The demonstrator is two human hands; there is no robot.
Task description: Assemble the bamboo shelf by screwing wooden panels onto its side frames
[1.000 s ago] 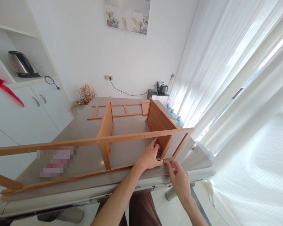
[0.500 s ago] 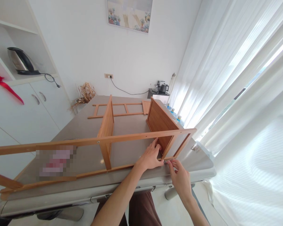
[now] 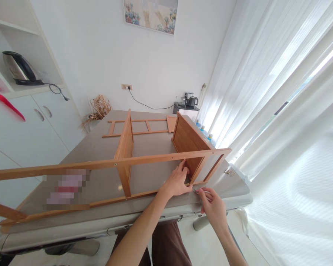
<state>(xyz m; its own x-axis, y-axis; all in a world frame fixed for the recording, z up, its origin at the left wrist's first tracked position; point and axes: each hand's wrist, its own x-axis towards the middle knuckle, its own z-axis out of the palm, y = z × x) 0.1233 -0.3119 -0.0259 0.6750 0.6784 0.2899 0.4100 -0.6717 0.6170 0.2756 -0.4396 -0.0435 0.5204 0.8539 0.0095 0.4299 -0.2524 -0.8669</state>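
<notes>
A wooden shelf frame (image 3: pixel 144 160) lies on its side on the table, with upright panels set between its rails. At its right end, my left hand (image 3: pixel 178 181) holds the corner where a wooden panel (image 3: pixel 190 142) meets the lower rail. Its fingers press on the panel and the thumb reaches over the rail. Close beside that thumb, my right hand (image 3: pixel 212 203) pinches a thin metal tool that looks like a hex key (image 3: pixel 196 191). The tool's tip is at the outer side of the lower rail; whether it sits in a screw is too small to tell.
A second ladder-like wooden frame (image 3: pixel 140 121) lies flat farther back on the table (image 3: pixel 152 146). Several small metal screws (image 3: pixel 229 172) lie near the right edge. A blurred-out sheet (image 3: pixel 68 188) is at the left. White curtains (image 3: pixel 294 184) hang close on the right.
My right hand has shifted and turned slightly at the rail, and more of the thin tool shows in it. My left hand keeps its hold. The whole view has tilted slightly.
</notes>
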